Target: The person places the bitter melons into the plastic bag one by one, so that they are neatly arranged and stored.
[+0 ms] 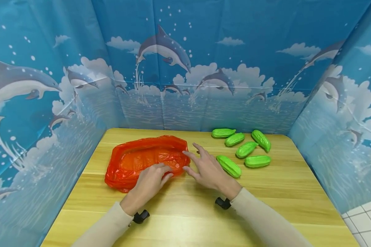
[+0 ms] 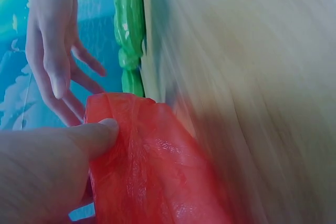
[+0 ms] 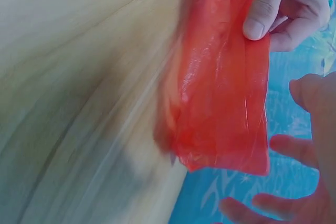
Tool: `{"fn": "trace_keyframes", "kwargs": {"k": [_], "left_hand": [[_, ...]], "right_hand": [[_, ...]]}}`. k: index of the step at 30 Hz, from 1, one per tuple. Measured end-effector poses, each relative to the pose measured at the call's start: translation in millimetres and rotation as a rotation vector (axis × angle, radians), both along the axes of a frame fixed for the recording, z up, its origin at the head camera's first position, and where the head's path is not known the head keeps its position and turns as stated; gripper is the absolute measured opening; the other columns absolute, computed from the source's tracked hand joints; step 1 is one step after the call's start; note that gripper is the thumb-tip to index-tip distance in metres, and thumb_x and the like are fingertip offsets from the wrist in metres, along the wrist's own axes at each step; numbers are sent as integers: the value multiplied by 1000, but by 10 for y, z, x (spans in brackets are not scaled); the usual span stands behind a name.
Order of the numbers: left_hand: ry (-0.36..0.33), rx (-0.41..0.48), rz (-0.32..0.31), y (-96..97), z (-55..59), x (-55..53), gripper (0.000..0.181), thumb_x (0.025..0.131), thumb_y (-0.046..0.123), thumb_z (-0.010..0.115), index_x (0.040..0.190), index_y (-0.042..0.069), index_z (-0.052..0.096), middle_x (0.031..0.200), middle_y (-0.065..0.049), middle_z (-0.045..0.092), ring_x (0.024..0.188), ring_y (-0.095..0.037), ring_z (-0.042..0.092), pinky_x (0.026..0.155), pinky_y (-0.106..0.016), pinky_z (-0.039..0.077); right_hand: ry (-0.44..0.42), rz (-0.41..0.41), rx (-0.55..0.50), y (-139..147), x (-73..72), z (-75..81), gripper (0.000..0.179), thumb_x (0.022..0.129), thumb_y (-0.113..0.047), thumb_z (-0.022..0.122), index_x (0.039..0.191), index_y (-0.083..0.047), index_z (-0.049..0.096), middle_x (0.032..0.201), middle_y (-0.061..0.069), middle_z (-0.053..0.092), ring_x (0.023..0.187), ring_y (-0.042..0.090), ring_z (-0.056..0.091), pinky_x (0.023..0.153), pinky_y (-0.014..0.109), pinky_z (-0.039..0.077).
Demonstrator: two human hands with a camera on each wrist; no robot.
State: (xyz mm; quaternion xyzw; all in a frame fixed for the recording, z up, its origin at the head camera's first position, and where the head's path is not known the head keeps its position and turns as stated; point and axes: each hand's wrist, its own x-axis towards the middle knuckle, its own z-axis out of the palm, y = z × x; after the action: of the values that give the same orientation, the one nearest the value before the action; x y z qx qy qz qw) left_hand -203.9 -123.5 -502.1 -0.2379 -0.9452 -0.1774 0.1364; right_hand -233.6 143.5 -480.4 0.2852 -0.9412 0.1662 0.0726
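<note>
The counter (image 1: 185, 219) carried the red plastic bag (image 1: 142, 159), left of centre in the frame. The left hand (image 1: 151, 180) pinched its near rim; the right hand (image 1: 208, 169), fingers spread, was close to its right end. Gentle, even pulling seemed best.

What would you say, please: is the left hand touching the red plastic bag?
Touching: the right wrist view shows the left hand pinching the bag by its edge.

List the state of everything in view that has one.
Left grip: pinching the bag's near rim
Right grip: spread, holding nothing
Red bag: mouth wide open, plastic crinkled
Six green gourds: lying outside the bag
Dolphin backdrop: hung upright, creased
</note>
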Motion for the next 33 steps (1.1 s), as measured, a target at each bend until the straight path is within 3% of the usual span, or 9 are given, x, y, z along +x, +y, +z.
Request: {"fn": "trace_keyframes", "kwargs": {"k": [5,8,16,27,33], "left_hand": [[-19,8,-54,97,12,58,18,104,26,90,119,16,91,110,-2,88,95,-26,86,79,-45,75],[-29,5,-86,154,11,84,20,105,27,89,121,16,91,112,-2,88,96,-25,87,79,-44,75],[-56,-15,-113,221,18,130,23,109,33,84,125,18,91,121,-2,89,105,-24,88,82,-43,75],[-78,11,-115,220,75,217,26,110,37,83,129,20,89,123,-1,88,107,-21,87,85,-41,74],[-89,38,-76,169,98,258,30,110,42,83,130,21,89,126,0,87,108,-22,86,81,-37,73]], "right_hand": [[-128,-44,-76,21,34,-6,62,117,-50,69,171,-20,61,182,27,46,137,49,76,113,67,66],[-155,-74,-109,50,72,-21,64,117,-48,69,171,-14,60,177,25,52,127,44,80,112,63,67],[-146,-127,-189,169,177,-18,67,116,-35,73,168,4,56,163,29,62,117,38,81,103,54,71],[-104,-197,-242,361,344,-41,66,113,-29,77,162,10,59,156,31,67,125,42,78,107,58,69],[-89,-217,-258,465,426,-55,63,111,-25,79,159,11,62,155,32,67,111,36,81,99,54,72]]}}
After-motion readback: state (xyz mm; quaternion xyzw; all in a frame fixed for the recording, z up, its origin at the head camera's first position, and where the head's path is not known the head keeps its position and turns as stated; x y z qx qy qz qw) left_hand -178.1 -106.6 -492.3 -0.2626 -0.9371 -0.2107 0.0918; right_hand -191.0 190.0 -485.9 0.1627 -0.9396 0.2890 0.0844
